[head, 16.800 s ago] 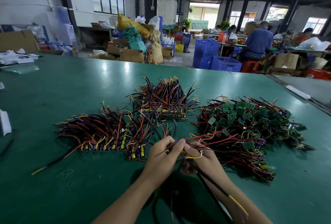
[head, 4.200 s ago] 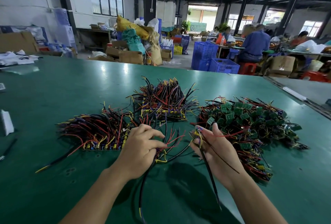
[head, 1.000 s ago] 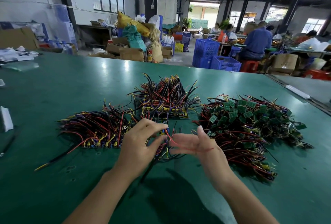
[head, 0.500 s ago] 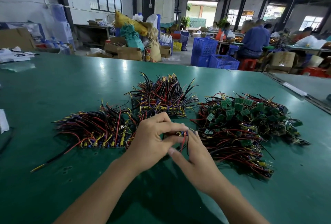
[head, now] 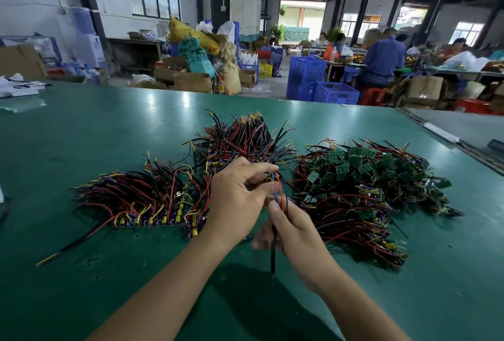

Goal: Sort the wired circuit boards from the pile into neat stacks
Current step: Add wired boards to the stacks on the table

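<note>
Right hand slid lower, gripping wires; left hand pinches circuit board above.

Both arms come in from the near edge and angle toward each other. The left forearm rises from the near left, the right forearm from the near right. The left hand is farther out, back of the hand up, thumb and forefinger closed in a pinch grip on the top of the wire bundle. The right hand is just nearer and to the right, almost touching it, fingers curled round the same bundle lower down. That's 2 hands on 1 bundle. The right hand's lower fingers are blurred.
</note>
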Available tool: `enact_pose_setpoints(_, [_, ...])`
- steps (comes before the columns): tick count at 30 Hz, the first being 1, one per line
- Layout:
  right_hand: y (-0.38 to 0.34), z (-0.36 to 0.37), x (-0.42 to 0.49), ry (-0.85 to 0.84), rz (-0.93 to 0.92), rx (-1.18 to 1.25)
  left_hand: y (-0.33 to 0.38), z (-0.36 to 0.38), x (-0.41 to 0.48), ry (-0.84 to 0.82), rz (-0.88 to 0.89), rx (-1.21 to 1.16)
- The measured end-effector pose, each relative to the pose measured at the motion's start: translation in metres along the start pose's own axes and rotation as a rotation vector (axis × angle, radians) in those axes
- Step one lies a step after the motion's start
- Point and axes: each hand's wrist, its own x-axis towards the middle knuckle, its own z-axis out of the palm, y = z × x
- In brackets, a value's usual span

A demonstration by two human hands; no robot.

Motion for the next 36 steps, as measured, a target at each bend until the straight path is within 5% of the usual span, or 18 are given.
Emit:
enact_pose_setpoints(9, [0.007, -0.009, 0.002, 0.072, -0.033, -0.128, 0.003, 0.005, 0.002, 0.034, -0.361, -0.311])
enact_pose_setpoints(14, [0.006, -0.018, 0.005, 0.059, -0.148, -0.199, 0.0, -0.002, 0.008, -0.308, -0.602, -0.631])
enact_pose_setpoints(17, [0.009, -0.017, 0.005, 0.038, -0.166, -0.276, -0.006, 0.001, 0.002, -0.344, -0.523, -0.42])
enact_pose_setpoints(24, [0.007, -0.015, 0.002, 0.026, -0.141, -0.853, -0.013, 0.013, -0.009, -0.048, -0.452, -0.309])
enact_pose_setpoints(28, [0.005, -0.015, 0.002, 0.322, -0.301, -1.112, -0.012, 0.023, -0.011, 0.008, -0.383, -0.347])
enact_pose_setpoints(31, [0.0, -0.023, 0.005, 0.336, -0.305, -0.958, -0.008, 0.028, -0.005, 0.001, -0.302, -0.269])
enact_pose_setpoints(36, [0.002, -0.038, 0.012, 0.338, -0.163, -0.651, -0.006, 0.027, 0.0, -0.273, -0.28, -0.285])
